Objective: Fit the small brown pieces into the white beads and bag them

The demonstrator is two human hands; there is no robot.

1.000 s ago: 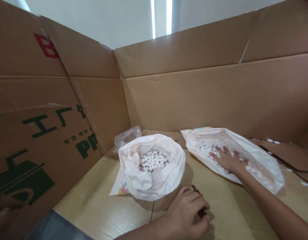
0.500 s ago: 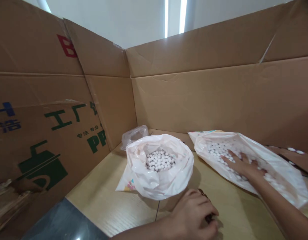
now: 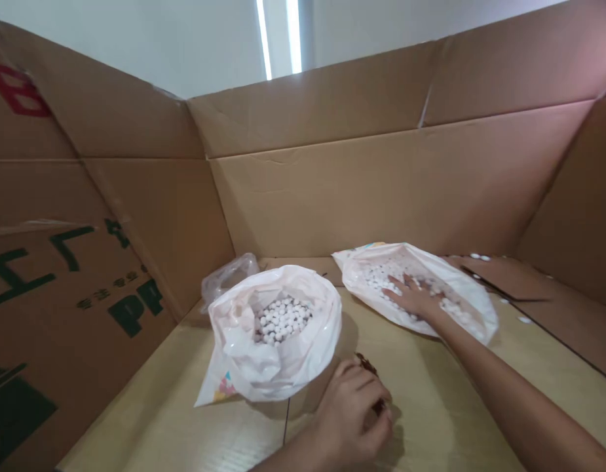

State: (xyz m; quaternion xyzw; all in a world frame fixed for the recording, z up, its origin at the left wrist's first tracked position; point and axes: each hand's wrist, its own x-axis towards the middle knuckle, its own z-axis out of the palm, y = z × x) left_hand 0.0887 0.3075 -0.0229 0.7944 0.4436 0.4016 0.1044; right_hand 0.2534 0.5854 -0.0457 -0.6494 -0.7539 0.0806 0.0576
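My left hand (image 3: 354, 406) is closed around a small dark brown, mottled object (image 3: 365, 365), of which only the ends show between my fingers; its kind is hidden. It rests low over the table, just right of a round-opened white plastic bag (image 3: 276, 373). Inside that bag lies a heap of small white pellets (image 3: 283, 319), with dark gaps between them. Farther right, a second white plastic bag (image 3: 366, 308) lies wide open on its side. My right hand (image 3: 413, 295) reaches into it, fingers spread on the loose white pellets (image 3: 376, 274) there.
Tall cardboard walls (image 3: 342, 196) stand behind and to the left of the wooden table (image 3: 430, 406). A crumpled clear plastic bag (image 3: 228, 272) sits in the back left corner. On the right lie a cardboard flap (image 3: 519, 282) and a few stray white pellets (image 3: 525, 320).
The view has turned to the right, so everything sits farther left. My right hand stays spread in the right bag, and my left hand keeps its hold on the brown object.
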